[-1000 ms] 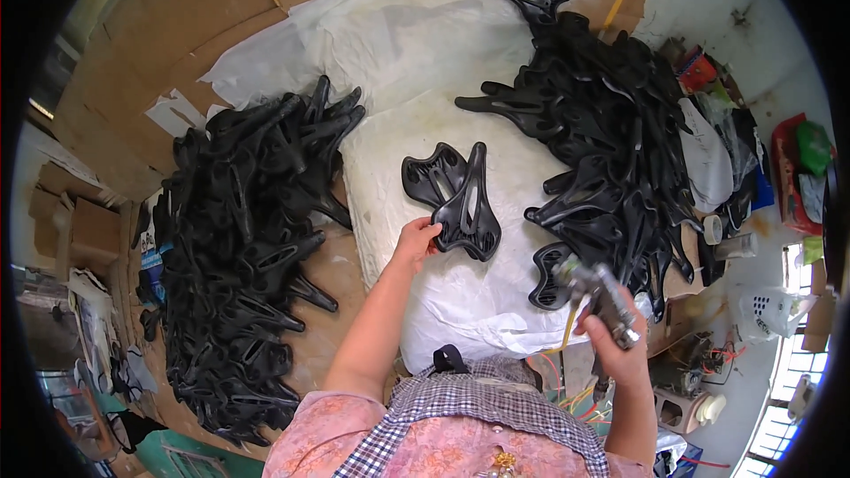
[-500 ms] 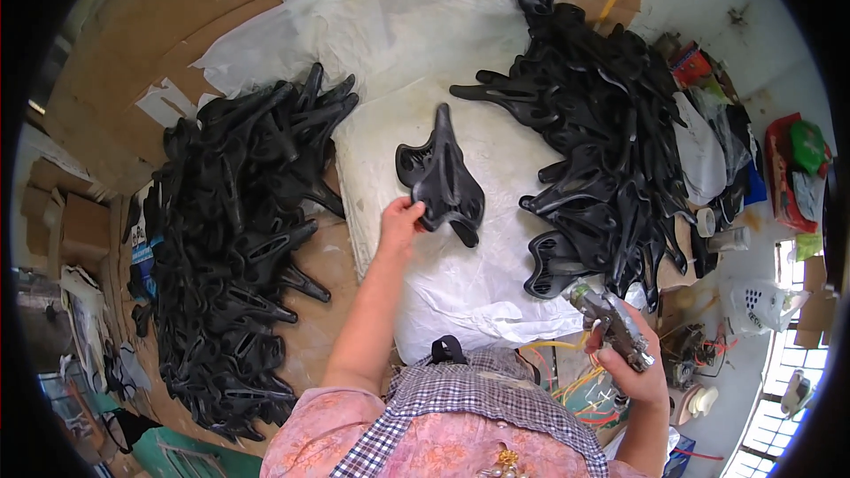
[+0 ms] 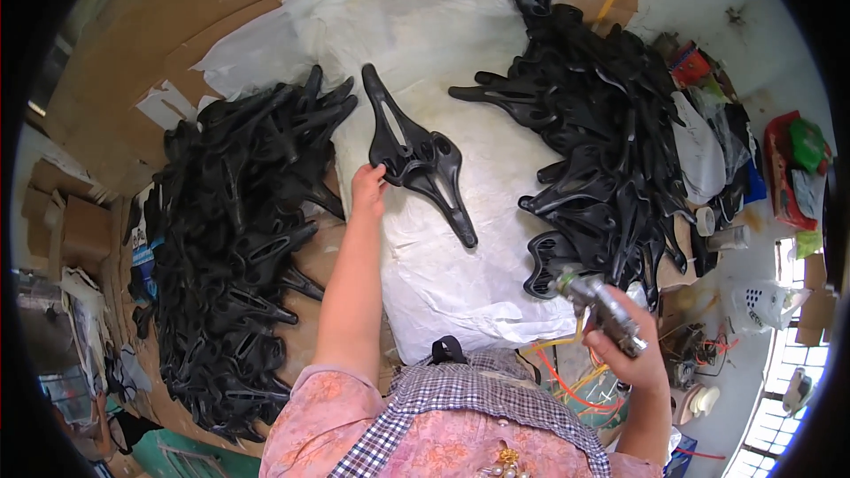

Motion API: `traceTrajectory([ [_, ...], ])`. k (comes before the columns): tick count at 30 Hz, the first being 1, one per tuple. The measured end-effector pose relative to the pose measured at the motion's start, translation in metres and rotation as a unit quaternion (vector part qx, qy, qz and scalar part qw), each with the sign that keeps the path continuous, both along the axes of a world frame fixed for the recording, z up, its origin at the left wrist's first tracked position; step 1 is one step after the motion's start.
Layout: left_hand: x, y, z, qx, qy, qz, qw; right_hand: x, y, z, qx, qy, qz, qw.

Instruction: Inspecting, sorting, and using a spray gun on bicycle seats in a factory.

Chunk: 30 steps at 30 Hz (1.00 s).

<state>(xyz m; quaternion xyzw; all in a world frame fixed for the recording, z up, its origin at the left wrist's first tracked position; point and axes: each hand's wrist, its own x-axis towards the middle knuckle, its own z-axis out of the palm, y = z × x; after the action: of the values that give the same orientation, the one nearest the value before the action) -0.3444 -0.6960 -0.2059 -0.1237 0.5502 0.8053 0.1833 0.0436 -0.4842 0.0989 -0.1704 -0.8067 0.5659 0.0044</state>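
Item: right hand (image 3: 633, 350), wrapped round a metal spray gun (image 3: 604, 312); trigger finger position cannot be told. Hazard: an unintended squeeze, should the grip tighten.

Item: coloured hoses (image 3: 580, 391), slack, below and to the left of the right hand. Hazard: a loop could snag the arm and jerk the gun aside.

Item: left hand (image 3: 368, 189), thumb and fingers pinching one side of the wide end of a black bicycle saddle (image 3: 382, 128), whose nose points away beyond the hand. Hazard: the one-sided pinch could let it twist or slip.

Item: second saddle (image 3: 447, 199), just right of the left hand, overlapping the first, nose toward the wearer. Hazard: rubbing where the two meet could scuff them. Whether either is lifted off the white-covered counter (image 3: 443, 288) cannot be told.

Item: right saddle heap (image 3: 611, 159), beyond the right hand, its nearest piece close to the gun's front. Hazard: a bump could start a slide.

Item: left saddle heap (image 3: 235, 248), left of the left hand, noses jutting toward the forearm. Hazard: a brushing sleeve could dislodge some.

Markings: none legible on gun or held saddle. White bag (image 3: 763, 301), right of the right hand: dark print. Blue-and-white package (image 3: 143, 246), far left of the left hand: partly hidden lettering.
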Motion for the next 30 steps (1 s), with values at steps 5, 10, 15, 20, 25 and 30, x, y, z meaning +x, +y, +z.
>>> traceTrajectory([
  [5,-0.013,0.033,0.000,-0.074,-0.037,-0.115,0.990,0.020,0.001,-0.013,-0.013,-0.019,-0.050,0.998],
  [10,-0.013,-0.008,0.052,-0.144,0.072,-0.025,0.987,0.013,0.013,-0.025,-0.082,0.020,-0.093,0.992],
  [15,-0.066,-0.181,0.135,-0.192,0.205,0.387,0.878,0.023,0.038,-0.036,-0.111,0.060,-0.103,0.987],
  [20,-0.055,-0.027,0.115,-0.126,0.068,0.204,0.968,0.028,0.058,-0.051,-0.126,0.064,-0.137,0.980],
  [25,-0.004,0.246,0.031,0.158,-0.225,-0.151,0.950,0.034,0.062,-0.043,-0.097,0.056,-0.137,0.984],
  [30,-0.004,0.340,0.030,0.159,-0.321,-0.064,0.932,0.036,0.057,-0.036,-0.160,0.058,-0.167,0.971],
])
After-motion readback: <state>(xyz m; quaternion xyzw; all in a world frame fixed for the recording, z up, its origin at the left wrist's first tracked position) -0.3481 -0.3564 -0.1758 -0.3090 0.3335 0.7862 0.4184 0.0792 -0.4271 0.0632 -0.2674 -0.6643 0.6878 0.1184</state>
